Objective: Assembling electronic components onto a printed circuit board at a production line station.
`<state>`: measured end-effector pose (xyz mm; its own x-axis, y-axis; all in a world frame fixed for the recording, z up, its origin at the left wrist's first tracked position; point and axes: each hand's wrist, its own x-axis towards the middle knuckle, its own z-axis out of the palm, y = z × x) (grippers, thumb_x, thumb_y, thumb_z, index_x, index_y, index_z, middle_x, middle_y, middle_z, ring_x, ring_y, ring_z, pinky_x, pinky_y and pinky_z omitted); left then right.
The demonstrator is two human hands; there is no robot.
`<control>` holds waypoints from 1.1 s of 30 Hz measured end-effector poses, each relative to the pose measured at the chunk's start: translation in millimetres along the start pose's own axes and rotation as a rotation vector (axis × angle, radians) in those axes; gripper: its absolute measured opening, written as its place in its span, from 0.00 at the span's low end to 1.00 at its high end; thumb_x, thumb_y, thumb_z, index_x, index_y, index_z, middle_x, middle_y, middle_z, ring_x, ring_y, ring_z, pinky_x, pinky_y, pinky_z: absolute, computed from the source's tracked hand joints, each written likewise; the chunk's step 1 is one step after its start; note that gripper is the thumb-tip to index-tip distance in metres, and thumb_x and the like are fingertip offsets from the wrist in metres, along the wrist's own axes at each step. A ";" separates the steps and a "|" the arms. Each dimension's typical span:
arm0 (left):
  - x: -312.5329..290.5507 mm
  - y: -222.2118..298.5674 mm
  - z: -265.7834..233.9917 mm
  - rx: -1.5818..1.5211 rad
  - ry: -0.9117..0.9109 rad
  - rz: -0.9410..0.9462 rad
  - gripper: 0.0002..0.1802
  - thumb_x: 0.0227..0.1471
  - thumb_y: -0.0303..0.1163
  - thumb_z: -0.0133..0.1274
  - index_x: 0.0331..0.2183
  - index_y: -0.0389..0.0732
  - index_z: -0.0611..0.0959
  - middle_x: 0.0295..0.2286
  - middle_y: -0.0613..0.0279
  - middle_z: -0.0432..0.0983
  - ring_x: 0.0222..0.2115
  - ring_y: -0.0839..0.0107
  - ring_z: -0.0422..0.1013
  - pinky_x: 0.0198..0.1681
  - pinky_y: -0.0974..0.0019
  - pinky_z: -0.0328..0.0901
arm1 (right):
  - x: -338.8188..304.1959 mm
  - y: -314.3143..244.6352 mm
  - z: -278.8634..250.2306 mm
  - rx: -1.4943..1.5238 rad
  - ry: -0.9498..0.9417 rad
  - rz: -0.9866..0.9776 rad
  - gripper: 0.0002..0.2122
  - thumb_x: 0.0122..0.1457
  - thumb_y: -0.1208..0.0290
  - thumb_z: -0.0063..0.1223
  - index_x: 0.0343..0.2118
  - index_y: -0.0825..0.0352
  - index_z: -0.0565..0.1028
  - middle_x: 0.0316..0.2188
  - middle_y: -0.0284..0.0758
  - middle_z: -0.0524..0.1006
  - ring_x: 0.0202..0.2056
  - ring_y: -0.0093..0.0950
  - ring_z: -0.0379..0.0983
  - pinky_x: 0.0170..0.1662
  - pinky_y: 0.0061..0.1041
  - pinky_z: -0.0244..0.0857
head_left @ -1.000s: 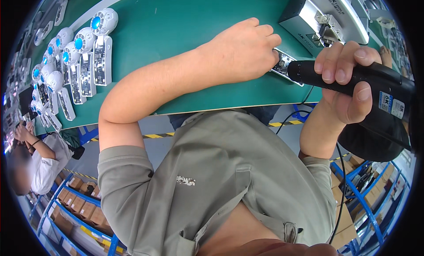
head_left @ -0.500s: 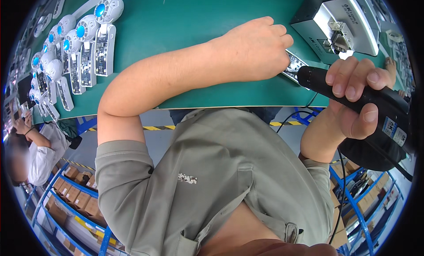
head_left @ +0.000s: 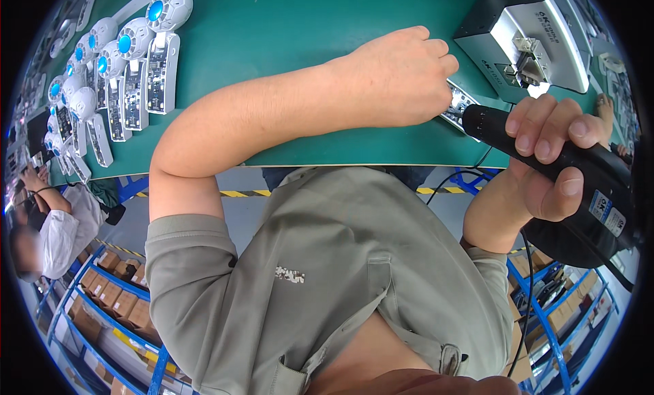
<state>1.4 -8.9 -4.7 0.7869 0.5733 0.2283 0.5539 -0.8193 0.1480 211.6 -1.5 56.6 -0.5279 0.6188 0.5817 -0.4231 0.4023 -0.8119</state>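
Note:
My left hand lies on the green table mat, its fingers closed on a small white and metal part near the table's front edge. My right hand grips a black electric screwdriver with a cable at its rear. The screwdriver's tip sits against the small part, right beside my left fingers. Much of the part is hidden under my left hand.
A grey and black box-shaped machine stands just beyond the hands. Several white devices with blue round centres lie in rows at the mat's left. Another person sits at lower left. Blue shelves with cardboard boxes are below.
The view has shifted so hands and table sit slightly lower and closer. The screwdriver tip stays on the part under my left fingers.

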 end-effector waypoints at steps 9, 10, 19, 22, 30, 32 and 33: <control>2.6 -4.6 1.3 -0.009 0.039 0.020 0.07 0.47 0.36 0.53 0.24 0.43 0.82 0.27 0.62 0.69 0.30 0.66 0.66 0.37 0.65 0.61 | 4.0 4.1 8.1 -0.012 -0.067 0.051 0.17 0.54 0.64 0.54 0.45 0.62 0.68 0.27 0.29 0.71 0.27 0.23 0.68 0.35 0.25 0.65; 1.7 -4.4 0.3 -0.025 0.061 0.025 0.07 0.47 0.35 0.53 0.25 0.43 0.81 0.27 0.62 0.69 0.30 0.66 0.66 0.37 0.65 0.61 | 2.2 3.0 10.3 -0.014 -0.075 0.038 0.17 0.54 0.64 0.54 0.45 0.62 0.68 0.27 0.29 0.71 0.27 0.23 0.68 0.35 0.25 0.65; -3.4 5.2 1.5 0.005 0.178 -0.022 0.06 0.48 0.34 0.50 0.29 0.44 0.79 0.26 0.61 0.70 0.29 0.64 0.67 0.36 0.62 0.61 | -8.0 -39.7 3.4 0.092 0.282 -0.088 0.17 0.54 0.67 0.57 0.44 0.66 0.69 0.26 0.33 0.70 0.26 0.26 0.67 0.30 0.24 0.65; -13.1 -15.3 -24.1 0.101 0.016 -0.061 0.06 0.48 0.33 0.50 0.29 0.44 0.79 0.27 0.61 0.71 0.29 0.64 0.68 0.36 0.62 0.61 | -21.6 -35.0 -12.1 0.013 0.311 -0.079 0.16 0.54 0.67 0.56 0.44 0.66 0.69 0.27 0.33 0.70 0.26 0.27 0.67 0.30 0.23 0.64; -42.1 -135.1 -116.3 0.528 -0.450 -0.572 0.11 0.44 0.28 0.55 0.35 0.46 0.82 0.34 0.62 0.77 0.38 0.61 0.72 0.43 0.59 0.63 | -47.4 -1.2 -20.0 -0.124 0.447 -0.005 0.15 0.54 0.68 0.56 0.43 0.67 0.69 0.27 0.35 0.69 0.26 0.27 0.66 0.30 0.22 0.64; -67.1 -194.3 -106.4 0.641 -0.331 -0.683 0.18 0.43 0.29 0.57 0.40 0.48 0.81 0.36 0.64 0.76 0.40 0.61 0.71 0.45 0.57 0.63 | -45.2 -0.9 -17.5 -0.129 0.452 -0.011 0.14 0.54 0.68 0.55 0.42 0.66 0.69 0.27 0.35 0.68 0.26 0.26 0.65 0.30 0.21 0.64; -76.3 -217.7 -102.5 0.663 -0.331 -0.737 0.19 0.43 0.30 0.57 0.42 0.48 0.81 0.38 0.63 0.76 0.41 0.61 0.71 0.45 0.57 0.63 | -43.4 -1.2 -15.7 -0.133 0.452 -0.013 0.14 0.54 0.68 0.54 0.42 0.66 0.69 0.27 0.35 0.68 0.26 0.26 0.65 0.30 0.21 0.63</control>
<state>-207.2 124.7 44.3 0.1732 0.9849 0.0064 0.8865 -0.1531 -0.4366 246.5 -18.3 31.6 -0.1366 0.8331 0.5360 -0.3141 0.4767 -0.8210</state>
